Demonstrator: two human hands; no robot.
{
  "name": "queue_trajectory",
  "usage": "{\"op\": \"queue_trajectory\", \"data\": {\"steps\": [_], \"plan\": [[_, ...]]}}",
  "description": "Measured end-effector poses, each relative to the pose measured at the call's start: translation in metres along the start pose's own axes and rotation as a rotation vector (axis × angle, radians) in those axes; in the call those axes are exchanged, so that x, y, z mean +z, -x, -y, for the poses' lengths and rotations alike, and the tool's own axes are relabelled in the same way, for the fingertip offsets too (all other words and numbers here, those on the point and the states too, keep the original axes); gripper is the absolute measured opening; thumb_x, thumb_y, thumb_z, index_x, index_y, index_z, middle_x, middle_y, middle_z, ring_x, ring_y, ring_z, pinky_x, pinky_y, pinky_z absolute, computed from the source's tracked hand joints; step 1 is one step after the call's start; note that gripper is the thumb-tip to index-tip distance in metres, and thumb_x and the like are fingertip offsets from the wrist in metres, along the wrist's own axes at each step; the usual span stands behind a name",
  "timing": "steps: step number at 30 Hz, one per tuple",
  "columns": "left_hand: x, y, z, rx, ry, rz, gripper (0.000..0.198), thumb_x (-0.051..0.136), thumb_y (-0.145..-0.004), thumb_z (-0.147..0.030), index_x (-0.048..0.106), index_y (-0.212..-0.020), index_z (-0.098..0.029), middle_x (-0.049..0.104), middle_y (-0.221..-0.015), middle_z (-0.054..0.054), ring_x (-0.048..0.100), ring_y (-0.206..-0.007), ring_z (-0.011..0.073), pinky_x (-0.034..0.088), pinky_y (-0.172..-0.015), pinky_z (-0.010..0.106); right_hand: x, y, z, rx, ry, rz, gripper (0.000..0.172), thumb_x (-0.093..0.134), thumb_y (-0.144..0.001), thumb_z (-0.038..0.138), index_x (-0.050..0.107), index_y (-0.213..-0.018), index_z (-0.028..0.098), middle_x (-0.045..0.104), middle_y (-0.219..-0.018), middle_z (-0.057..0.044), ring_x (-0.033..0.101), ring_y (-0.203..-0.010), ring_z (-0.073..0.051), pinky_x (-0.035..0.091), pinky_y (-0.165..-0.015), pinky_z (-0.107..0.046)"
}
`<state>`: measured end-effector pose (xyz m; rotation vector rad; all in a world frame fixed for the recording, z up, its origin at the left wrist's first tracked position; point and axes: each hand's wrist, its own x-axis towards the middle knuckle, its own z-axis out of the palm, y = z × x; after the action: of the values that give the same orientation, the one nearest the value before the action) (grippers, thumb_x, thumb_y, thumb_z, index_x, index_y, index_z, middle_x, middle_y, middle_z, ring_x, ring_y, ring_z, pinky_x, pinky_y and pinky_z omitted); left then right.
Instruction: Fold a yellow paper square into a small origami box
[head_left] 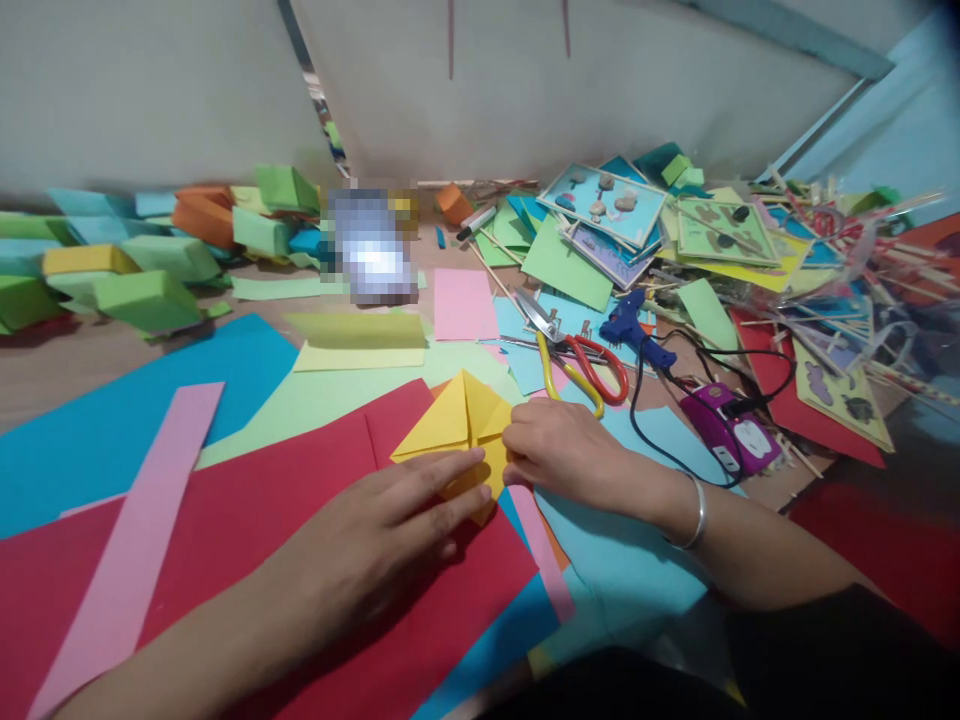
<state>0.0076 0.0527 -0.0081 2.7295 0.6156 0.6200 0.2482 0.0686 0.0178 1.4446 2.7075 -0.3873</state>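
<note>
Two hands on one piece of yellow paper (495,470), folded to a point at the top and lying across the right edge of the red paper (285,490), near that sheet's upper right corner. Left hand (390,520) palm down with fingers loosely spread, resting on the lower left of the yellow paper, closed around nothing. Right hand (562,445) curled inward, fingertips gathered in a pinch at the yellow paper's right side; exact meeting of thumb and paper hidden behind the knuckles.

By the look of it, a flap to crease. Hold firm with the left fingertips, but keep clear of the fold line. Match edge to edge and corner to corner before pressing, then run a nail from the middle outward in one slow stroke. Ease off and realign at any slip between layers. Mind the red paper's right edge underneath, liable to print a false line; better to work on a flat, single surface. Keep the pink strip (544,555), just below the right hand, from slipping under. Leave the scissors (553,335) and glue gun (628,325), nearer the worktop's far edge, well out of elbow reach
</note>
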Motion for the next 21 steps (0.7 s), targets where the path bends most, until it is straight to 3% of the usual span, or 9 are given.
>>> {"op": "queue_trajectory", "data": {"steps": [3,6,9,12,17,19,21], "plan": [[-0.001,-0.001,0.001,-0.104,-0.092,-0.056,0.024,0.049,-0.1,-0.026,0.065,-0.116,-0.018,0.072,-0.115,0.012,0.069,-0.099,0.0237,0.059,-0.082,0.036,-0.006,0.002,-0.003,-0.08,-0.027,-0.017,0.015,0.077,-0.084,0.026,0.066,-0.082,0.016,0.063,-0.085,-0.005,0.053,-0.08,-0.017,0.028,-0.061,-0.029],[0.0,-0.002,0.004,-0.154,-0.168,0.024,0.026,0.051,-0.099,-0.037,0.067,-0.106,-0.017,0.072,-0.103,0.012,0.07,-0.088,0.0268,0.059,-0.073,0.041,-0.011,0.003,-0.007,-0.105,0.016,-0.083,0.019,0.075,-0.082,0.022,0.066,-0.097,0.015,0.063,-0.1,-0.009,0.053,-0.089,-0.021,0.033,-0.066,-0.03],[0.003,-0.003,0.007,-0.14,-0.194,0.06,0.025,0.05,-0.1,-0.034,0.066,-0.107,-0.016,0.072,-0.11,0.015,0.07,-0.094,0.0288,0.06,-0.077,0.043,-0.011,0.003,-0.008,-0.149,0.099,-0.104,0.02,0.064,-0.088,0.012,0.065,-0.108,0.015,0.063,-0.108,-0.012,0.053,-0.096,-0.023,0.038,-0.073,-0.033],[0.003,-0.004,0.007,-0.145,-0.207,0.049,0.023,0.051,-0.1,-0.034,0.064,-0.107,-0.016,0.071,-0.116,0.016,0.068,-0.105,0.03,0.059,-0.086,0.044,-0.007,0.003,-0.006,-0.209,0.187,-0.038,0.02,0.05,-0.096,0.009,0.065,-0.108,0.013,0.067,-0.102,-0.012,0.057,-0.093,-0.023,0.04,-0.074,-0.035],[0.003,-0.006,-0.002,-0.117,-0.297,0.019,0.049,0.061,-0.086,-0.063,0.063,-0.098,-0.015,0.069,-0.119,0.021,0.063,-0.116,0.0398,0.058,-0.088,0.054,0.005,0.002,0.002,-0.194,0.269,-0.112,0.038,0.038,-0.101,0.007,0.051,-0.137,0.007,0.069,-0.101,-0.014,0.06,-0.089,-0.024,0.041,-0.072,-0.036],[0.005,-0.008,-0.008,-0.09,-0.319,-0.008,0.04,0.062,-0.089,-0.055,0.062,-0.096,-0.016,0.069,-0.118,0.021,0.063,-0.113,0.039,0.058,-0.086,0.053,0.009,0.001,0.004,-0.14,0.217,-0.164,0.032,0.045,-0.099,0.009,0.055,-0.13,0.008,0.068,-0.102,-0.014,0.059,-0.088,-0.023,0.041,-0.071,-0.035],[0.008,-0.009,-0.01,-0.089,-0.341,-0.022,0.016,0.058,-0.095,-0.032,0.062,-0.092,-0.017,0.07,-0.109,0.016,0.066,-0.101,0.0326,0.059,-0.079,0.047,0.012,0.0,0.004,-0.087,0.127,-0.202,0.019,0.055,-0.096,0.015,0.062,-0.113,0.01,0.065,-0.104,-0.013,0.057,-0.088,-0.022,0.041,-0.07,-0.033]]}}
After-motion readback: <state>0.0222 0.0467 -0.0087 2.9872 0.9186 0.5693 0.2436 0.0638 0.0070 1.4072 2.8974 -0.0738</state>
